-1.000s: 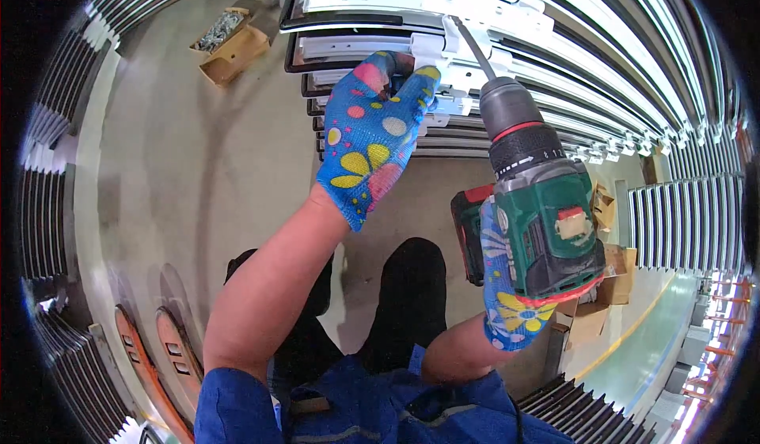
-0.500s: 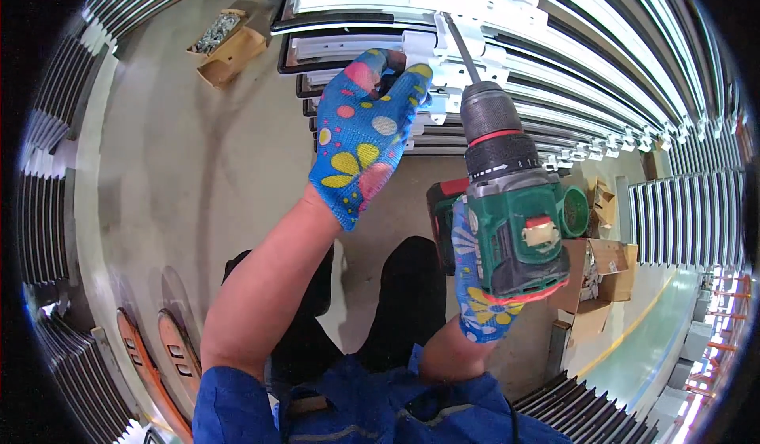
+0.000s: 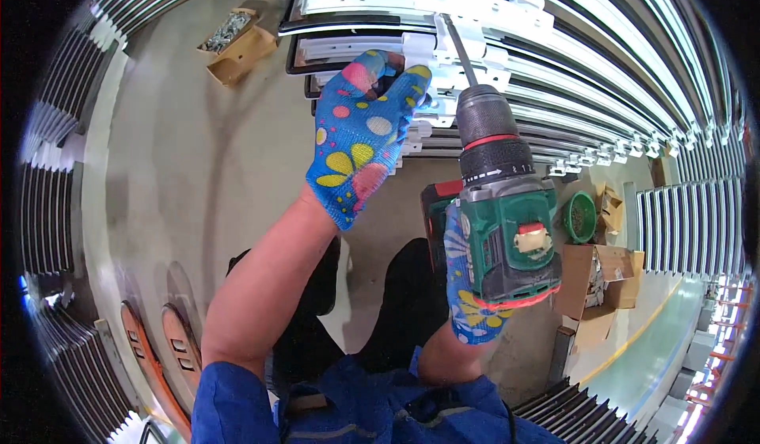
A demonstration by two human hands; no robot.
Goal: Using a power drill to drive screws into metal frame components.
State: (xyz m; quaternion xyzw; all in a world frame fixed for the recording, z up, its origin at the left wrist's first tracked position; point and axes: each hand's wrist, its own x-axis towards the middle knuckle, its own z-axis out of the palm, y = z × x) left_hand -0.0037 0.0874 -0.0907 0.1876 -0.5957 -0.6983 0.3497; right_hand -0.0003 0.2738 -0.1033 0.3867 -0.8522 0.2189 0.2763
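My right hand (image 3: 472, 286), in a blue patterned glove, grips a green and black cordless drill (image 3: 511, 226). Its long bit (image 3: 461, 52) points away from me, with the tip at a white bracket in the stack of metal frames (image 3: 348, 44). My left hand (image 3: 356, 135), gloved alike, is curled at the frame ends just left of the bit. Thumb and forefinger close on a white hinge (image 3: 418, 46); the other fingertips are partly hidden. The drill's battery (image 3: 437, 214) shows to the left of my right wrist.
Cardboard boxes of small metal parts (image 3: 229, 36) lie on the floor at far left. On the right are a green basket (image 3: 579, 216) and an open carton (image 3: 594, 282). Orange pallet-truck forks (image 3: 150, 365) lie at lower left. More stacked frames (image 3: 47, 218) line both sides.
The drill body has shifted slightly left, while its bit tip stays at the same bracket. My left hand holds nearly the same position. The view has turned slightly.
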